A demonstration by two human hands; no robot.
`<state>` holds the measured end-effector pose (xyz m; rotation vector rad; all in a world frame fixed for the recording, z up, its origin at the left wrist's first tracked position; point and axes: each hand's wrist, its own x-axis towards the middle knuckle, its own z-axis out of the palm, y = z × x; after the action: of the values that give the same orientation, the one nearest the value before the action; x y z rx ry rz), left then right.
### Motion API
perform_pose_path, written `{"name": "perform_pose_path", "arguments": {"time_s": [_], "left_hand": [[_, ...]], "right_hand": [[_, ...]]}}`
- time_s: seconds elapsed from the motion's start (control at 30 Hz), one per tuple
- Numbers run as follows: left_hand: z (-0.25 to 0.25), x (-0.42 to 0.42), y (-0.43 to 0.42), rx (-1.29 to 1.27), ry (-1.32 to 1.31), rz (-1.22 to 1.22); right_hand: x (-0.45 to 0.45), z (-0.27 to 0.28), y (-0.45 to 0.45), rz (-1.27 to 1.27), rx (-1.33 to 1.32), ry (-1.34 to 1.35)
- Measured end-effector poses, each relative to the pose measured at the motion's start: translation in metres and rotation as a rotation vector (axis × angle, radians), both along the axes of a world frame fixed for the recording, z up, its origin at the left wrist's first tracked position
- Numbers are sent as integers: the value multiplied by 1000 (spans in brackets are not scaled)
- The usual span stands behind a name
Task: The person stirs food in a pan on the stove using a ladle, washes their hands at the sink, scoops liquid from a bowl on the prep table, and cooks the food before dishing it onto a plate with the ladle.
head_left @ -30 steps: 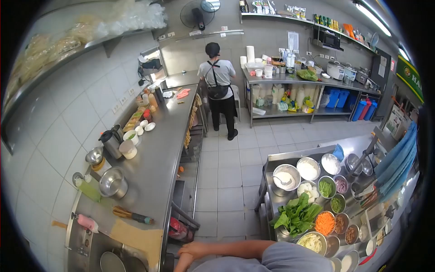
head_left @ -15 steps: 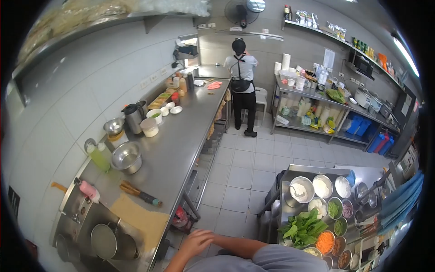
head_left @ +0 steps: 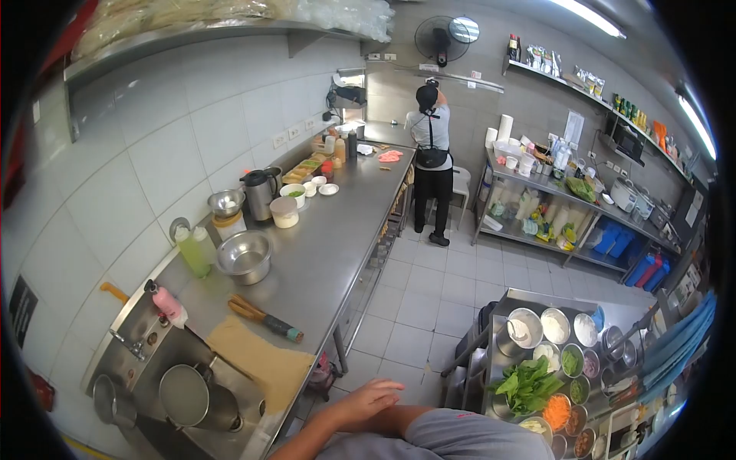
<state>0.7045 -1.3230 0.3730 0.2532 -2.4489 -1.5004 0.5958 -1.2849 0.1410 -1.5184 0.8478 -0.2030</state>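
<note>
— Left grip [head_left: 374, 397] first, head view, the only one we have. State?
— Wide rather than clenched: fingers eased out, lying across our right forearm [head_left: 406, 418]. We see nothing held, though the palm side is hidden. Right grip: out of sight behind the left arm, so we cannot tell.
— What lies about?
— Leafy greens [head_left: 529, 385], to the right, on the low table [head_left: 498, 356]; shredded carrot [head_left: 557, 412] in a bowl just beside them. Our grey sleeve [head_left: 483, 435] is near that food; touching or not, we cannot tell. Left side: tan cloth [head_left: 261, 360] at the near end of the long table [head_left: 314, 245], apart from the grip.
— Step in hand?
— Our judgement: arms at rest, one over the other. Done well, the upper hand bears lightly and both elbows tuck toward the body, so no cuff brushes the open bowls. We would also hold the fingers off the cloth, for cleanliness.
— Anyone to give way to?
— One person [head_left: 431, 138], far end, arm raised, well apart. We judge our elbow room adequate there; the bowl side deserves more care.
</note>
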Motion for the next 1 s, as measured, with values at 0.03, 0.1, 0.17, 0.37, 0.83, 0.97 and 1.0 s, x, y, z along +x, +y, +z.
{"name": "perform_pose_path", "arguments": {"time_s": [0.03,0.1,0.17,0.37,0.83,0.97,1.0], "left_hand": [[-4,3,0,1,4,5],[-8,9,2,10,-3,27],[-8,18,3,54,-21,26],[-2,61,3,172,-81,159],[-16,190,51,-36,139,647],[-19,226,69,81,145,762],[-17,237,75,80,152,839]], "right_hand": [[6,2,-1,12,5,6],[18,9,-4,39,17,12],[32,14,-7,65,18,7],[78,28,-15,158,10,-18],[193,55,-19,569,112,-35],[243,68,-29,741,186,-11],[255,70,-30,788,194,-6]]}}
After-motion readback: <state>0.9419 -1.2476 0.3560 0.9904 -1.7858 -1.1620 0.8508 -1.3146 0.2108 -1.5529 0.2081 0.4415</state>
